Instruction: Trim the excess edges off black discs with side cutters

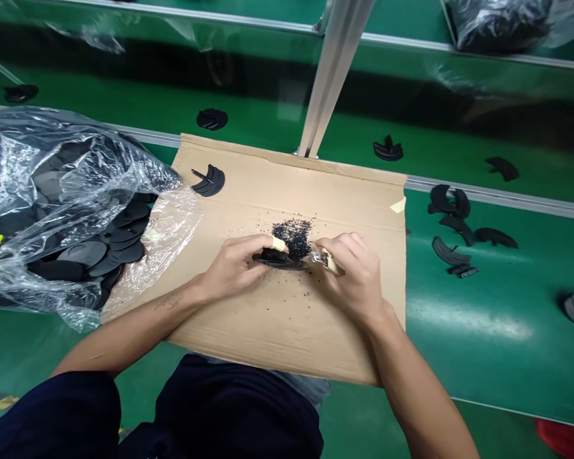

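My left hand [242, 262] is closed on a thin, round black plastic part [282, 260], holding it nearly edge-on above the cardboard. A pale yellow finger cover shows on the thumb. My right hand [354, 271] is closed around a small metal-tipped hand tool that looks like nippers [319, 257]. Its tip is at the right end of the black part; whether they touch I cannot tell. Most of the tool is hidden in my palm. Under and behind the part, a pile of fine black scraps [294, 234] lies on the cardboard sheet [268, 331].
At the left, a clear plastic bag [71, 172] spills black discs [124, 245]. A curved black piece [210, 181] lies on the cardboard's upper left. More curved black pieces [452, 252] lie on the green bench [483, 357] at the right. A metal post [332, 83] stands behind the cardboard.
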The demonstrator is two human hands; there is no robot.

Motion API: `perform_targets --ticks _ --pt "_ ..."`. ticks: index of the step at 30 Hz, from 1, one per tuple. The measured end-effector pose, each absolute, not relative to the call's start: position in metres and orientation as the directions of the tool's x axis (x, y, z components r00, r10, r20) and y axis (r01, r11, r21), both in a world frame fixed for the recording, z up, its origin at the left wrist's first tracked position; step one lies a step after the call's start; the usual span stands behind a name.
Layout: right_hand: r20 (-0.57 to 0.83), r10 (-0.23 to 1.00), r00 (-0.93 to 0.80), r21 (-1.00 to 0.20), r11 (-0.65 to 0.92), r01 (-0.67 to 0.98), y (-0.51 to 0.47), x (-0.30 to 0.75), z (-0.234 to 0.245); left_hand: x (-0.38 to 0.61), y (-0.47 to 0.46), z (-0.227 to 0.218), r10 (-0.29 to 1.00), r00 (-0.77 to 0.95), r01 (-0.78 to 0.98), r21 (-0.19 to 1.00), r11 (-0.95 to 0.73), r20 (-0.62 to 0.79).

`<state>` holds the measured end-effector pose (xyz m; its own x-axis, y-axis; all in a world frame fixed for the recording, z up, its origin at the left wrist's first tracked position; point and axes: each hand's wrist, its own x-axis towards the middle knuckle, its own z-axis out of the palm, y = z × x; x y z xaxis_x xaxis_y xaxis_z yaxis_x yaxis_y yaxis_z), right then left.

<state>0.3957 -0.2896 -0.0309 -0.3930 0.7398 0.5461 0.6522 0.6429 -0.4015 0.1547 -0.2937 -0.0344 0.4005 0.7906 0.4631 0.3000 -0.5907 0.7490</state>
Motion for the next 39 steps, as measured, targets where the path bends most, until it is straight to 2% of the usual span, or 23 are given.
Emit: perform_targets --ticks 5,12,26,30,36,39 --pt "0.485 0.715 -0.504 -0.282 0.673 0.683 -0.291 0.392 -0.037 0.160 -0.299 -0.034 0.788 0.412 0.193 0.802 -0.566 0.457" --pt "0.437 0.708 -0.555 -0.314 0.698 0.644 -0.293 0.391 -0.037 0.160 -0.301 -0.037 0.771 0.425 0.170 0.795 -0.582 0.474" --pt "0.517 0.640 -0.568 -0.050 0.685 0.727 -0.299 0.388 -0.028 0.160 -0.302 -0.041 0.725 0.404 0.191 0.723 -0.664 0.558" --pt "0.529 0.645 -0.551 -0.050 0.671 0.739 -0.301 0.387 -0.032 0.161 -0.302 -0.041 0.717 0.405 0.187 0.716 -0.673 0.568" --pt "0.510 0.711 -0.484 -0.179 0.638 0.749 -0.300 0.389 -0.036 0.164 -0.301 -0.034 0.709 0.396 0.193 0.702 -0.686 0.584" --pt "0.477 0.738 -0.477 -0.127 0.595 0.794 -0.298 0.390 -0.033 0.164 -0.300 -0.034 0.675 0.443 0.223 0.656 -0.721 0.590"
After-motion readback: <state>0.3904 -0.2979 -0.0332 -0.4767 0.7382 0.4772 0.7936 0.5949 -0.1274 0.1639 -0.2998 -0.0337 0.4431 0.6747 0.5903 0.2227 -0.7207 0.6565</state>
